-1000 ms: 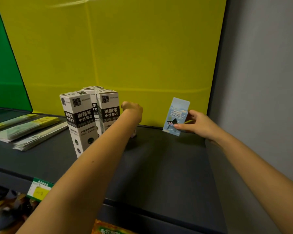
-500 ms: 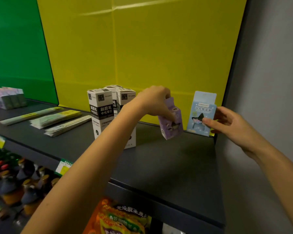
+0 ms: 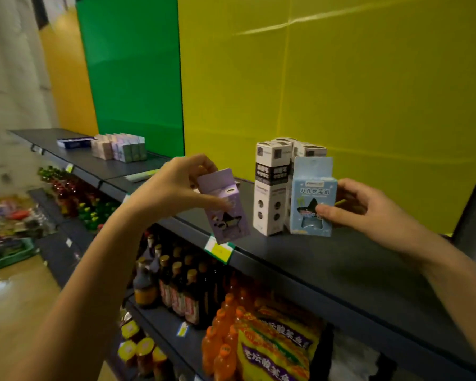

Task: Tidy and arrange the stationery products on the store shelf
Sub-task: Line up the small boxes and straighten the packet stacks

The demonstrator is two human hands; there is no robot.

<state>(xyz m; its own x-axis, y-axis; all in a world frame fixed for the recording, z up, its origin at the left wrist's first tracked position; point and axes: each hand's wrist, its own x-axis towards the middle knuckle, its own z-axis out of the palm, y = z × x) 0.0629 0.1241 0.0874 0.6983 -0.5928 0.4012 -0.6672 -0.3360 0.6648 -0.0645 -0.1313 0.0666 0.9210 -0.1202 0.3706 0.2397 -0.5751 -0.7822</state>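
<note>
My left hand (image 3: 176, 188) grips a small purple box (image 3: 226, 213) from above, tilted and lifted in front of the dark shelf's (image 3: 327, 259) front edge. My right hand (image 3: 360, 207) holds a light blue box (image 3: 312, 199) upright, thumb on its front, just above the shelf. Behind the blue box stand tall white-and-black refill boxes (image 3: 271, 188) in a tight group against the yellow back panel.
Farther left on the shelf stands a row of small pastel boxes (image 3: 118, 147) with a dark flat pack (image 3: 73, 141). A price tag (image 3: 219, 250) hangs on the shelf edge. Below are bottles (image 3: 176, 284) and snack bags (image 3: 275, 350). A grey side wall closes the shelf's right end.
My view has swung left and back. My left hand picked up the purple box beside the white boxes and drew it out over the shelf edge. My right hand carried the blue box leftward, to the white boxes.
</note>
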